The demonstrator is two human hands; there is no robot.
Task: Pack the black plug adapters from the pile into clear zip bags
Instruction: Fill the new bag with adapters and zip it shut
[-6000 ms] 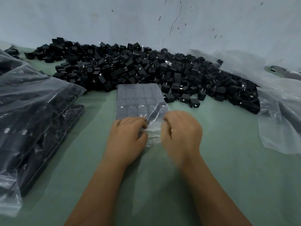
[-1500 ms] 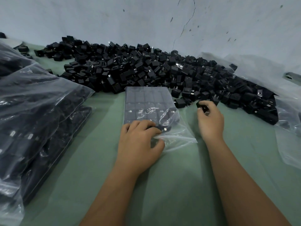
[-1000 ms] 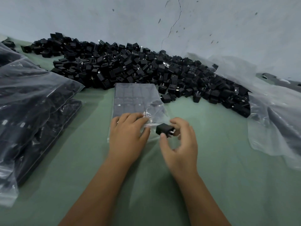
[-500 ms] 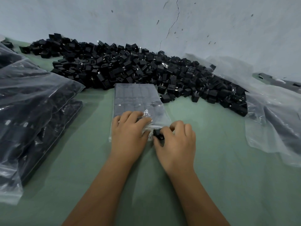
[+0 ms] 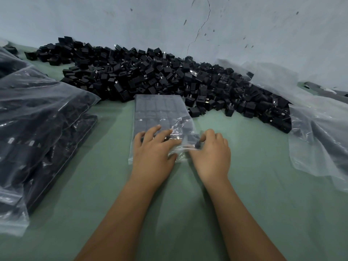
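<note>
**Clerk:** Item one, the clear zip bag [image 5: 160, 117]. Where did you have it?

**Checker:** Flat on the green table cover [image 5: 244, 185], straight ahead of you, its far end touching the pile of black plug adapters [image 5: 169, 81]. Adapters lay inside it in flat rows; its near end, by your hands, was loose and crumpled.

**Clerk:** Item two, your left hand [image 5: 154, 149].

**Checker:** You rested it palm down on the near part of the bag, fingers spread and fairly straight, pressing the plastic over the packed rows.

**Clerk:** Item three, your right hand [image 5: 211, 153].

**Checker:** It sat at the bag's near right corner, fingers curled. You pinched a single black adapter [image 5: 197, 144] between thumb and fingertips, right at the crumpled mouth. Whether it was already inside the plastic, I could not tell.

**Clerk:** Item four, the pile.

**Checker:** Loose, heaped against the pale cracked wall [image 5: 244, 25], running from your far left to your right. A few strays lay on the cloth just right of the bag.

**Clerk:** Item five, other stock.

**Checker:** To your left, large clear bags of dark goods [image 5: 37, 119], stacked and overlapping, well apart from your hands. To your right, rumpled clear plastic sheeting [image 5: 320, 138], beside the pile's right end, with something dark under it that I could not make out.
</note>
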